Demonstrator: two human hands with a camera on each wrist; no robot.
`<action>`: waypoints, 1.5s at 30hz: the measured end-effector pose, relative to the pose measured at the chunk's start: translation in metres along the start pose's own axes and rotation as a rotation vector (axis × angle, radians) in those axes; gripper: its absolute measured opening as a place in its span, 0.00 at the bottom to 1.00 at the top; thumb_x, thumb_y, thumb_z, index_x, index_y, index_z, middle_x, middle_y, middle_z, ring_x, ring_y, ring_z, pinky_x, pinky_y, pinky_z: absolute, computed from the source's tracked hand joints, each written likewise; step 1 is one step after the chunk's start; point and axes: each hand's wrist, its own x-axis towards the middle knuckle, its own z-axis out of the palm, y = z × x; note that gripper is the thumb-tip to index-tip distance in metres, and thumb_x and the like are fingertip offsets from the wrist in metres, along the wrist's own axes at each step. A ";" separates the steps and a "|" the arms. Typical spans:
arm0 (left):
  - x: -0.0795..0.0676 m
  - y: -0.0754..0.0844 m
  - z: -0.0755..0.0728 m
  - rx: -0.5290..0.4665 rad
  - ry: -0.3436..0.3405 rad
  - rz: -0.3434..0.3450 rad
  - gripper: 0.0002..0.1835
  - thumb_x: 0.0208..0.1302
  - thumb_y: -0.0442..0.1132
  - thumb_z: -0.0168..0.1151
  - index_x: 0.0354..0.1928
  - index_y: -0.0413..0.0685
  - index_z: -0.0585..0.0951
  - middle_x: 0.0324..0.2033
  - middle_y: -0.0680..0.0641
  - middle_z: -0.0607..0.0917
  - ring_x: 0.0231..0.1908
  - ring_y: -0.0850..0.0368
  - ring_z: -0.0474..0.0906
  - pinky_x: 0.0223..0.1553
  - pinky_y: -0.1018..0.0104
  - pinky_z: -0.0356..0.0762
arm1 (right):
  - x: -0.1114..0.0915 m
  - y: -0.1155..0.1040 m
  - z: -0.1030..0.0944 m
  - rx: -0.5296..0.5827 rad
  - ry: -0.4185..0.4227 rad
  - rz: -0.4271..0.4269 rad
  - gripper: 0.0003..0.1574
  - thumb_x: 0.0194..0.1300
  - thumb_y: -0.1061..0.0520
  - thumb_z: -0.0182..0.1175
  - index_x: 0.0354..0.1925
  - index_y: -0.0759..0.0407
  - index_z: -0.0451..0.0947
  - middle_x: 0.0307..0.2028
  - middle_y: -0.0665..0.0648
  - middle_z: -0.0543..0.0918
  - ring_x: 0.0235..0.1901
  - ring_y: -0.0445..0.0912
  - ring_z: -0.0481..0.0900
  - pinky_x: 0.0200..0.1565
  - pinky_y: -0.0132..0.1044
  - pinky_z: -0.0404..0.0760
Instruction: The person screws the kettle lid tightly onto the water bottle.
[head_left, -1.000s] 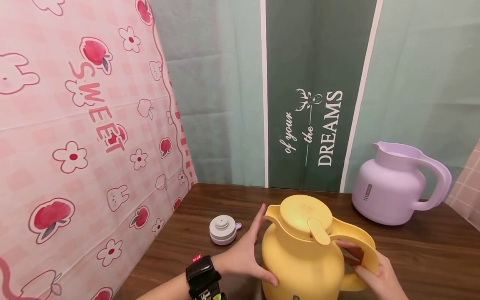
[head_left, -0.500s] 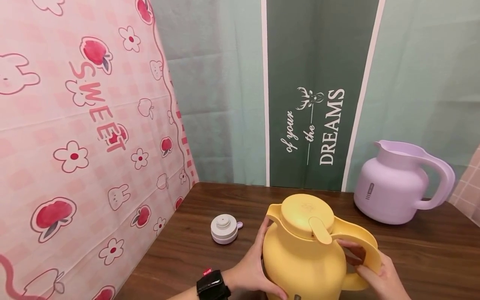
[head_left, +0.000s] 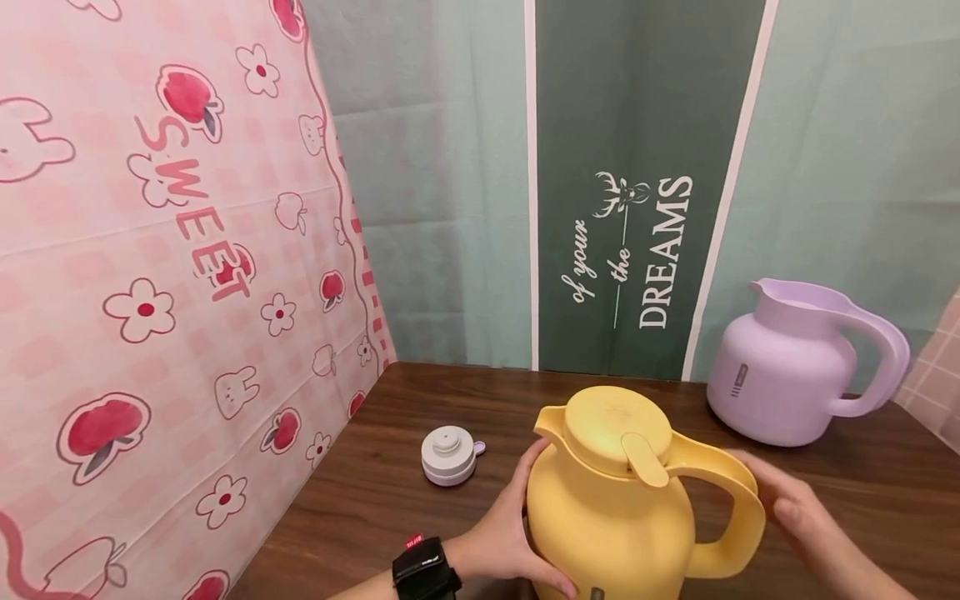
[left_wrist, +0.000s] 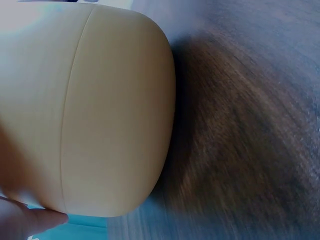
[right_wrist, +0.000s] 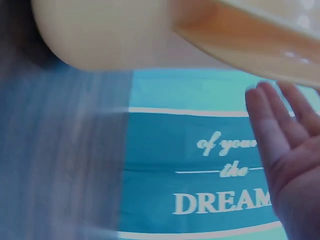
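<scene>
A yellow thermos jug [head_left: 611,517] stands upright on the wooden table at the front, its round lid on and its spout facing left. My left hand [head_left: 504,527] holds the jug's body from the left, thumb in front and fingers round the back. In the left wrist view the jug's lower body [left_wrist: 117,110] meets the tabletop. My right hand [head_left: 787,496] is beside the jug's handle [head_left: 738,525] with fingers extended. The right wrist view shows the right fingers [right_wrist: 265,115] straight, close under the handle's edge, with nothing in the palm.
A lidless-looking purple jug [head_left: 780,375] stands at the back right, handle to the right. A white and purple lid [head_left: 447,457] lies on the table [head_left: 360,517] left of the yellow jug. Printed cloths [head_left: 480,208] hang behind and at the left.
My right hand has let go of the yellow jug's handle and moved off to its right, fingers straightening. The left hand closed in on the jug's body early on and stays there.
</scene>
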 end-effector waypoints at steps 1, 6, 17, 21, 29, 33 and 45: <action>0.000 0.000 0.000 -0.002 0.001 0.004 0.75 0.29 0.23 0.81 0.73 0.62 0.37 0.66 0.53 0.63 0.63 0.53 0.63 0.65 0.61 0.56 | 0.006 -0.006 -0.001 -0.053 0.019 -0.014 0.29 0.76 0.61 0.25 0.67 0.69 0.58 0.63 0.58 0.70 0.59 0.42 0.70 0.51 0.29 0.72; -0.001 0.000 0.003 0.004 0.013 0.029 0.76 0.27 0.21 0.80 0.73 0.61 0.37 0.66 0.51 0.63 0.63 0.53 0.64 0.65 0.61 0.57 | 0.037 -0.040 -0.006 -0.278 0.059 -0.059 0.28 0.67 0.76 0.31 0.63 0.77 0.60 0.62 0.60 0.72 0.61 0.41 0.68 0.54 0.23 0.66; -0.002 0.003 0.007 -0.137 0.040 -0.015 0.73 0.31 0.19 0.77 0.73 0.65 0.39 0.66 0.50 0.64 0.63 0.50 0.64 0.65 0.61 0.56 | 0.092 -0.114 -0.002 -0.767 -0.059 0.026 0.42 0.57 0.65 0.66 0.67 0.43 0.65 0.60 0.43 0.73 0.59 0.32 0.66 0.54 0.17 0.59; -0.003 0.004 0.008 -0.144 0.043 -0.015 0.74 0.30 0.18 0.77 0.73 0.64 0.39 0.66 0.50 0.63 0.63 0.49 0.63 0.65 0.61 0.56 | 0.107 -0.126 0.001 -0.832 -0.147 -0.003 0.44 0.55 0.57 0.70 0.67 0.39 0.64 0.60 0.40 0.72 0.59 0.32 0.66 0.54 0.16 0.60; -0.003 0.005 0.008 -0.178 0.029 -0.006 0.73 0.32 0.17 0.76 0.73 0.65 0.39 0.67 0.49 0.62 0.63 0.48 0.63 0.65 0.61 0.56 | 0.133 -0.125 0.002 -0.719 -0.419 -0.154 0.46 0.51 0.66 0.69 0.66 0.50 0.66 0.64 0.49 0.70 0.63 0.39 0.65 0.53 0.21 0.66; -0.004 0.004 0.008 -0.172 0.029 -0.016 0.73 0.33 0.18 0.76 0.73 0.66 0.39 0.67 0.50 0.62 0.63 0.49 0.63 0.65 0.61 0.56 | 0.140 -0.122 0.002 -0.644 -0.512 -0.086 0.44 0.53 0.65 0.68 0.67 0.47 0.67 0.66 0.50 0.67 0.65 0.42 0.63 0.50 0.24 0.70; -0.003 0.003 0.008 -0.153 0.038 -0.020 0.74 0.31 0.19 0.77 0.73 0.66 0.39 0.66 0.50 0.63 0.63 0.49 0.64 0.64 0.61 0.58 | 0.140 -0.115 0.004 -0.727 -0.492 -0.150 0.42 0.51 0.61 0.70 0.65 0.45 0.70 0.62 0.52 0.72 0.62 0.42 0.67 0.50 0.25 0.71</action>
